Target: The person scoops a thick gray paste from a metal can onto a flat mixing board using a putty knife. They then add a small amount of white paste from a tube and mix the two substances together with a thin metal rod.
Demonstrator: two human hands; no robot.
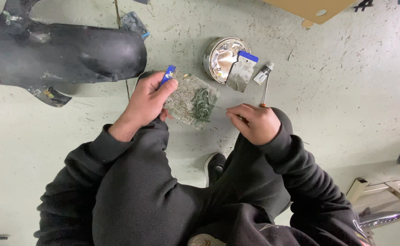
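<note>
My left hand point(147, 98) grips a putty knife by its blue handle point(168, 74); its wide blade point(191, 101) is smeared with grey-green filler. My right hand point(254, 120) pinches a thin stick whose tip pokes into the dark filler blob on the blade. Both hands hover just above the concrete floor, in front of my crouched knees in dark trousers.
An open shiny metal tin point(222, 58) stands beyond the hands, with a second blue-handled scraper point(242, 70) leaning on it and a small tube point(263, 74) beside it. A black bodywork panel point(68, 54) lies at upper left. Cardboard point(311, 9) at top, metal frame point(391, 196) at lower right.
</note>
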